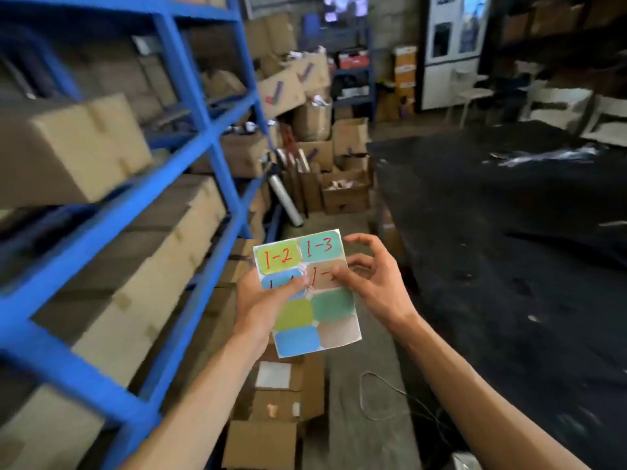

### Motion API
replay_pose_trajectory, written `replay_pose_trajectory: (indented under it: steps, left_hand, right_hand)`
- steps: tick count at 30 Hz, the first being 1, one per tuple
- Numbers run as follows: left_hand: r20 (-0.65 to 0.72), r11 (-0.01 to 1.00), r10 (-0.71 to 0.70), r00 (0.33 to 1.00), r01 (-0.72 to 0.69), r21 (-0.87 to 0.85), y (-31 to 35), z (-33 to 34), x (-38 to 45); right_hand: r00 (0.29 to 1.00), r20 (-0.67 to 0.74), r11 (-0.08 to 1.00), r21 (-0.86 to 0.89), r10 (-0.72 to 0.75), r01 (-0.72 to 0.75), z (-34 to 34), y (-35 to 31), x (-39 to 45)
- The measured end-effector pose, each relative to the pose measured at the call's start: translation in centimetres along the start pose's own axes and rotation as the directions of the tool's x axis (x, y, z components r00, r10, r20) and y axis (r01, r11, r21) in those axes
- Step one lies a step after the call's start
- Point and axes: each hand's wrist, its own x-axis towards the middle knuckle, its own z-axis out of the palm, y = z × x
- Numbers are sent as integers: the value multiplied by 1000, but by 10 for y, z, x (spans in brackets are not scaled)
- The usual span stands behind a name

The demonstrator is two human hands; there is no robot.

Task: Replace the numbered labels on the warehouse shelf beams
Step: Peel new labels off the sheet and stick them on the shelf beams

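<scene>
A white sticker sheet [330, 305] with coloured labels is held in front of me. Its top labels read 1-2 and 1-3 in red; the lower ones are blank. My left hand [268, 300] grips the sheet's left edge, thumb lying over the blue label. The thumb and forefinger of my right hand [369, 276] pinch at the tan label in the second row, covering part of its number. The blue shelf beams [112, 218] run along my left, packed with cardboard boxes.
Cardboard boxes [271, 398] lie on the floor below my hands, and more are stacked at the aisle's end [342, 164]. A roll of film [286, 201] leans by the rack. A large black-covered surface [509, 232] fills the right. A cable loops on the floor [376, 398].
</scene>
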Motion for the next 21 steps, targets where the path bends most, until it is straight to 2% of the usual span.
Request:
replay_pose_trajectory:
  steps: [5,10,15,21]
  left_hand:
    - [-239,998,63,969,-57,30,31,-84,-14]
    - [-422,989,149,894,-128,78,63,-175,-38]
    - [-495,981,192,848,-152,119,90,-245,-66]
    - [-527,979,206,825,-173,112,105,-311,-103]
  right_hand:
    - [977,181,993,66,-113,102,90,-25,18]
    - [915,345,977,104,-211,186,186,-58,18]
    - [870,435,969,185,-231,165,263,-82,9]
    - [870,423,949,286,-253,137,346,-99,-10]
